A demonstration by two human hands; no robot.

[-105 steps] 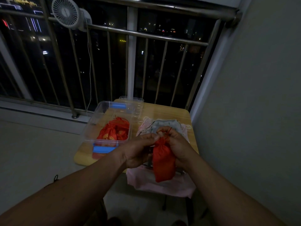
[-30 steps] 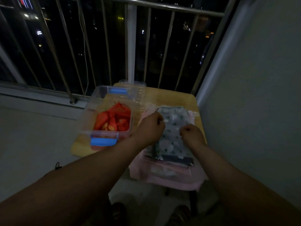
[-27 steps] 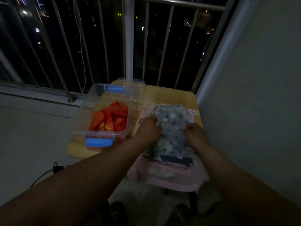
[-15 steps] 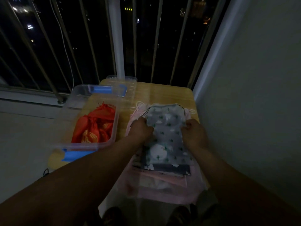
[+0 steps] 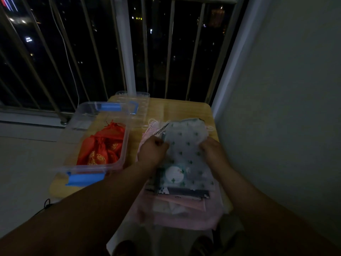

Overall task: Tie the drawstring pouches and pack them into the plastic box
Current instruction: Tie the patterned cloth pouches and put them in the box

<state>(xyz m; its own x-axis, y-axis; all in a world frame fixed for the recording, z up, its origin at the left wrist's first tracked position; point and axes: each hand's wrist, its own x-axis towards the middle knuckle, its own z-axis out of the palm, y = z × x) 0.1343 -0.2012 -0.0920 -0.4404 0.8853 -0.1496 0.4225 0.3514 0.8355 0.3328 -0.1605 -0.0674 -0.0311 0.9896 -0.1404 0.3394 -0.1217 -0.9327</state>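
Observation:
A grey pouch with a green cactus print (image 5: 186, 148) lies on top of a stack of flat pouches, the lower ones pink (image 5: 184, 215), on the right half of the small table. My left hand (image 5: 154, 150) pinches the pouch's left edge near its drawstring. My right hand (image 5: 212, 149) grips its right edge. To the left stands the clear plastic box (image 5: 125, 143) with blue latches, holding several tied red pouches (image 5: 103, 145).
The clear lid (image 5: 134, 106) lies behind the box on the wooden table (image 5: 180, 109). A metal railing (image 5: 127, 52) stands close behind the table and a wall (image 5: 276, 108) runs along its right side. A black cable (image 5: 47, 203) lies on the floor at the left.
The red pouch I held 3.5 s ago now lies in the box. Both hands moved onto the grey cactus pouch and closed on its two sides; the view dipped down and closer.

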